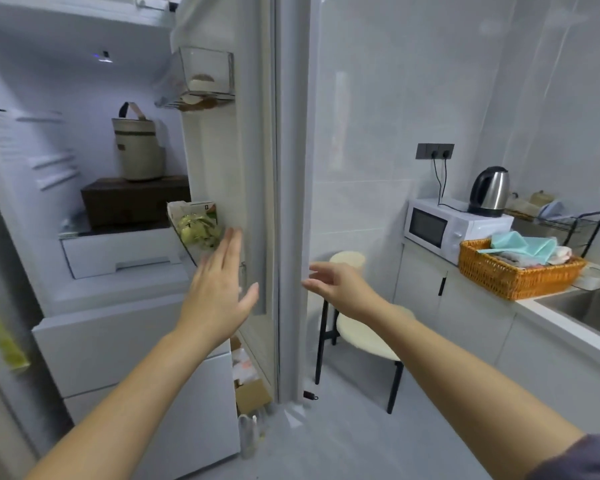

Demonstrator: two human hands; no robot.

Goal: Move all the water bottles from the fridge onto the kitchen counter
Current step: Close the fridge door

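Observation:
The white fridge (pixel 94 327) stands open on the left, its door (pixel 284 202) swung out edge-on in the middle of the view. My left hand (pixel 219 289) is flat with straight fingers against the inner side of the door, just below a door shelf. My right hand (pixel 333 282) hovers by the door's outer edge, fingers loosely spread and holding nothing. Clear bottle tops (pixel 248 427) show low in the bottom door shelf, blurred. The kitchen counter (pixel 548 311) runs along the right wall.
Inside the fridge sit a beige lunch bag (pixel 137 147) on a dark box (pixel 132 202). A bag of greens (pixel 196 225) fills a door shelf. On the counter: microwave (pixel 444 228), kettle (pixel 490 190), wicker basket (pixel 516 271), sink (pixel 589 310). A stool (pixel 364 337) stands behind the door.

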